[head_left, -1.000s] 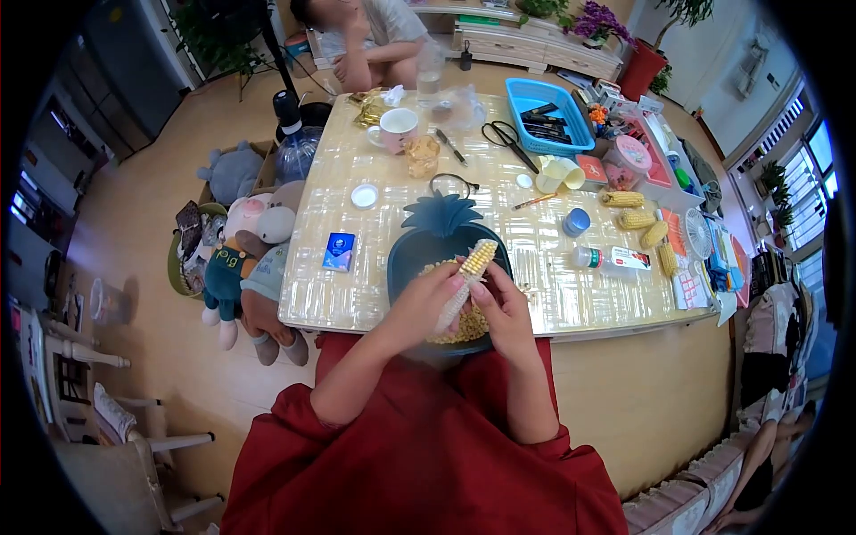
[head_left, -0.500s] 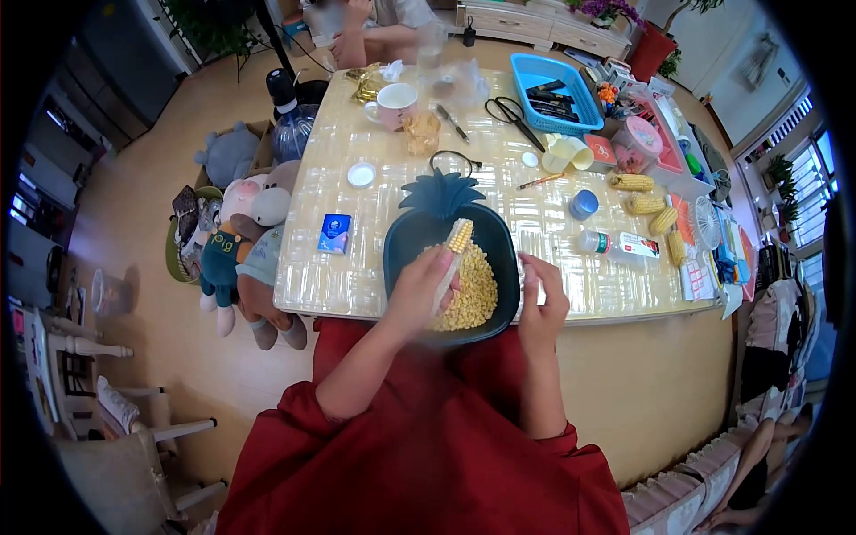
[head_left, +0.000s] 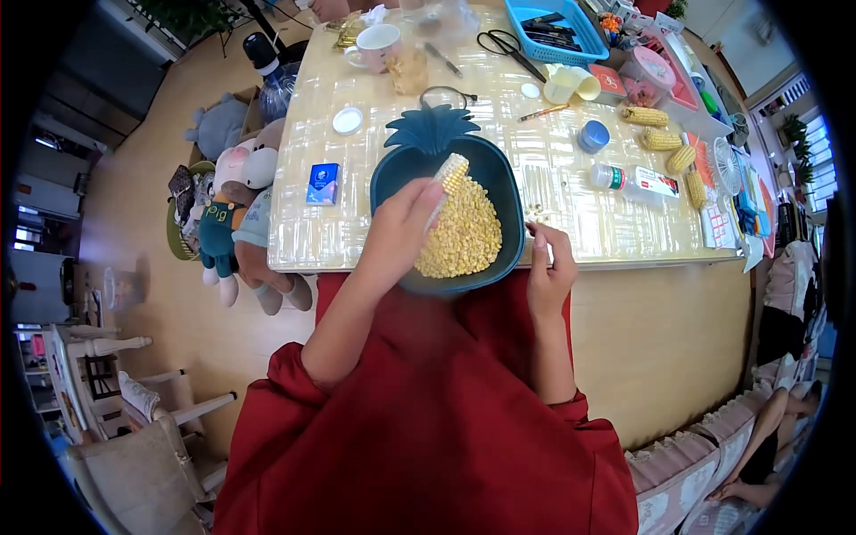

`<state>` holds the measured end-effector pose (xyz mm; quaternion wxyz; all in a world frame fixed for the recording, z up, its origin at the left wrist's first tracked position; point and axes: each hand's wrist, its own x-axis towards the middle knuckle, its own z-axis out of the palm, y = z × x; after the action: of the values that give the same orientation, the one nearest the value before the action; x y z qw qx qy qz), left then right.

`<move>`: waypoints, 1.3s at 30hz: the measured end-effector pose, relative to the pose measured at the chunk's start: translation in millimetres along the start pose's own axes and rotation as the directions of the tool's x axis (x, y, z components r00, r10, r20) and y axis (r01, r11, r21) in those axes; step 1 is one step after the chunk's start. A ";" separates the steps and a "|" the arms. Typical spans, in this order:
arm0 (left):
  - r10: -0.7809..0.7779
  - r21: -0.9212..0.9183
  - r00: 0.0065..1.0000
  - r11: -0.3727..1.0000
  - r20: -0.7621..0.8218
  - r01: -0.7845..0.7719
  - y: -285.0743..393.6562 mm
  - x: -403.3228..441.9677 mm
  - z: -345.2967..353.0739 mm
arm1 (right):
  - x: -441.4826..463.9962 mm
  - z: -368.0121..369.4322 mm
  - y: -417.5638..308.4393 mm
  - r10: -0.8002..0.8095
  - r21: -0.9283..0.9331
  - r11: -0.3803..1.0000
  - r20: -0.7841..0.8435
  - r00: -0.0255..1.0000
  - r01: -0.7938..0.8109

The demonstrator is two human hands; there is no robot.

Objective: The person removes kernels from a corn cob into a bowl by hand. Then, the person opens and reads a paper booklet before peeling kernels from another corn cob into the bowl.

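My left hand (head_left: 399, 230) is wrapped round a partly stripped corn cob (head_left: 455, 169), held tilted over the bowl. Pale bare cob shows beside the yellow kernels still on it. Below lies a heap of loose corn kernels (head_left: 464, 234) in the dark teal pineapple-shaped bowl (head_left: 512, 201), at the table's near edge. Just right of the bowl is my right hand (head_left: 553, 272), its fingers curled and thumb and forefinger close together. A small dark bit shows at its fingertips, too small to name. A few stray kernels (head_left: 538, 212) lie on the table just beyond them.
Several corn cobs (head_left: 661, 139) lie at the table's right side, near a clear bottle (head_left: 646, 183) and a blue-lidded jar (head_left: 593, 136). Scissors (head_left: 510, 53), a mug (head_left: 374, 46) and a blue basket (head_left: 584, 40) stand farther back. A blue tissue pack (head_left: 324, 184) lies left.
The view has tilted down, so the table sits higher in the picture. My right hand has drawn back slightly from the bowl's side, uncovering the stray kernels. My left hand keeps the cob.
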<state>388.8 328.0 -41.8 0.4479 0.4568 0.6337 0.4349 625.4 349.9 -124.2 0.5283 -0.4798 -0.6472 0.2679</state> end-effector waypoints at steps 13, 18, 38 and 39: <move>-0.024 0.128 0.999 0.991 -0.031 0.027 0.5 -3.4 5.8 | 0.1 7.3 -28.9 0.363 0.284 0.848 0.306 0.880 -0.448; 0.020 0.273 1.000 0.962 -0.012 -0.016 7.2 -6.1 8.9 | 10.7 11.9 -39.5 0.479 0.275 0.667 0.554 0.681 -0.692; 0.110 0.455 0.994 0.886 -0.019 -0.090 1.3 -25.0 -6.7 | -18.0 9.1 -22.8 0.529 0.369 0.648 0.411 0.743 -0.666; 0.168 0.454 0.985 0.881 -0.040 -0.132 -11.5 -23.4 -2.2 | -17.2 11.8 -20.9 0.508 0.369 0.655 0.431 0.746 -0.660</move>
<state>388.7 302.7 -48.4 0.2702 0.5783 0.6966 0.3275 606.9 328.0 -117.2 0.4163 -0.4655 -0.4332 0.6499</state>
